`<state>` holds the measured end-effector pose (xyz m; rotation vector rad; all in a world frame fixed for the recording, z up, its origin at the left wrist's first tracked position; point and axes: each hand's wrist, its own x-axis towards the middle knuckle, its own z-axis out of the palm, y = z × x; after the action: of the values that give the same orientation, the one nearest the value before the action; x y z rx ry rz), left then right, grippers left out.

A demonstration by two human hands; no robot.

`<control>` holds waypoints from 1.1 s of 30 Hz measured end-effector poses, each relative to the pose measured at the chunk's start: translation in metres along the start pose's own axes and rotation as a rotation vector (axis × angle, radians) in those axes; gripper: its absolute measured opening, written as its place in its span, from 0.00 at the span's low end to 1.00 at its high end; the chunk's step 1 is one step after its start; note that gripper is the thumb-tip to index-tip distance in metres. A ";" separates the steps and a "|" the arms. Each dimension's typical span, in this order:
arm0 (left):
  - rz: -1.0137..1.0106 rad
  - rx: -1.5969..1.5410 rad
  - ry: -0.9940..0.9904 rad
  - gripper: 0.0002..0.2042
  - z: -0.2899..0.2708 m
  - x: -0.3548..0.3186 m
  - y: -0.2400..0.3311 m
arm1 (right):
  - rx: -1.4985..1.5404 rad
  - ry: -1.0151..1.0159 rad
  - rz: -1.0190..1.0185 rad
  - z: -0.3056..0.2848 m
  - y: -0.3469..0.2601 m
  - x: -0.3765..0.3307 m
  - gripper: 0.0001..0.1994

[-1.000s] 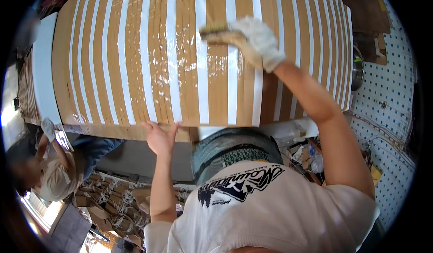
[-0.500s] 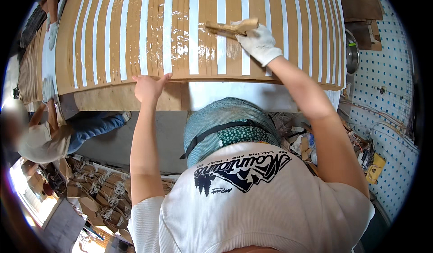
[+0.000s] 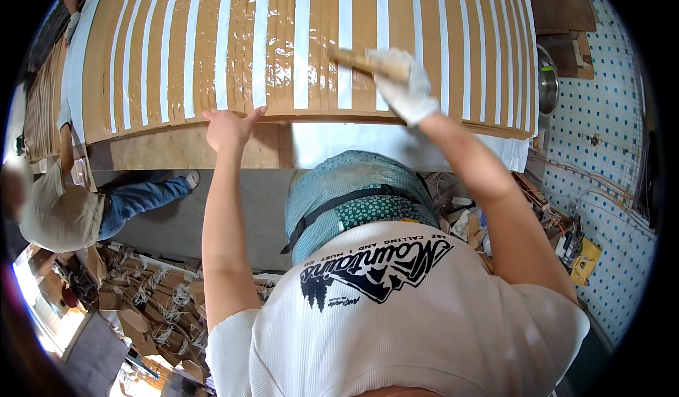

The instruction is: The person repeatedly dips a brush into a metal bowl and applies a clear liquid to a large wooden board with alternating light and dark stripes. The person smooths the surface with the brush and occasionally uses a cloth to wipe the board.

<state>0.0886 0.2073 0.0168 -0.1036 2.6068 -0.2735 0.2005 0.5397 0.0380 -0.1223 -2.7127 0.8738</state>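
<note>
Strips (image 3: pixel 322 43): while the left and middle gleam, seemingly coated, the right looks matt, probably undone; all lie on the table (image 3: pixel 212 147).
Right hand (image 3: pixel 404 89): gloved, clamped on the brush (image 3: pixel 351 59).
Left hand (image 3: pixel 230 128): thumb and fingers apart, against the strips.
Unclear: brush contact, blurred; far ends, cut off.

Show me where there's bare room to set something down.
Bare: the wooden board between the striped cardboard and the floor, left of the left hand; also a narrow strip of white sheet between the cardboard and the apron. Crowded: around the brush in the right hand, and right of the apron, where clutter is heaped.
</note>
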 end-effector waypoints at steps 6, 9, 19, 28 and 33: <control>0.001 -0.040 0.051 0.64 0.008 0.000 -0.006 | -0.104 -0.544 0.103 -0.017 -0.018 0.007 0.18; 0.013 -0.088 0.052 0.63 0.003 -0.002 -0.005 | -0.211 -0.610 0.253 -0.031 -0.001 0.086 0.25; -0.034 -0.108 0.050 0.61 0.006 -0.002 -0.007 | -0.329 -0.114 0.305 -0.006 0.112 0.348 0.21; -0.059 -0.254 0.031 0.63 0.000 0.001 -0.001 | -0.573 0.133 0.092 0.034 0.207 0.523 0.20; -0.051 -0.255 0.062 0.63 0.010 -0.003 -0.007 | -0.496 0.233 0.031 0.036 0.217 0.571 0.21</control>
<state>0.0966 0.1991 0.0109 -0.2537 2.6918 0.0411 -0.3571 0.7917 0.0237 -0.3452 -2.6465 0.1613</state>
